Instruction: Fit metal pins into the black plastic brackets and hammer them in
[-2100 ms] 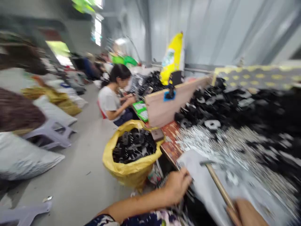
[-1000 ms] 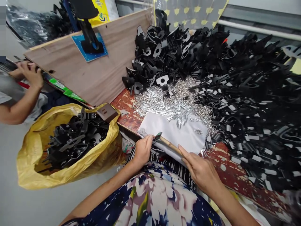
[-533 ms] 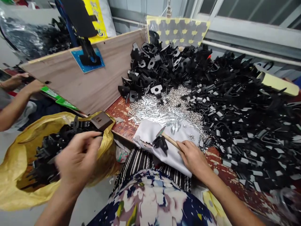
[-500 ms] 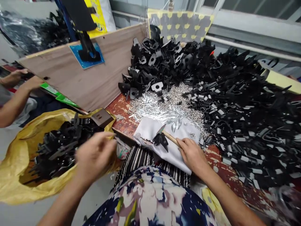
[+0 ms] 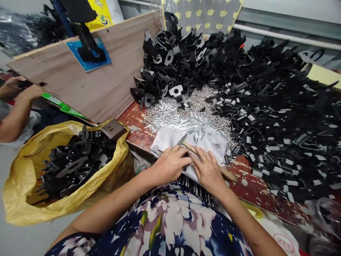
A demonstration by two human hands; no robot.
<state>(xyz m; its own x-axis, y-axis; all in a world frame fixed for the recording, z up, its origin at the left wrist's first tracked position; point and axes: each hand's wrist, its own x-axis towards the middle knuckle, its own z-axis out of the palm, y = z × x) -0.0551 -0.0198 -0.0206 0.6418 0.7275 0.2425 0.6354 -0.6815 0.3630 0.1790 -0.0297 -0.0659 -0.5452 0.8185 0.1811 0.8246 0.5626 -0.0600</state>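
Observation:
My left hand (image 5: 170, 164) and my right hand (image 5: 207, 170) meet fingertip to fingertip on a white cloth (image 5: 167, 138) at the table's front edge. Both are closed around a small black plastic part (image 5: 186, 166), of which only a sliver shows between them. A hammer (image 5: 229, 175) with a wooden handle lies slantwise under my right hand, and its head pokes out beyond my fingers. Just past the cloth lies a heap of silver metal pins (image 5: 183, 117).
A big pile of black plastic parts (image 5: 266, 99) covers the red worn table (image 5: 255, 188) to the right and back. A yellow sack (image 5: 18, 192) full of black parts stands at the left. A wooden board (image 5: 106, 85) fences the table's left side. A co-worker's hand (image 5: 18, 93) is beyond it.
My left hand has come back from over the yellow sack to the cloth. My right hand has slid off the hammer handle's grip to join it over the black part.

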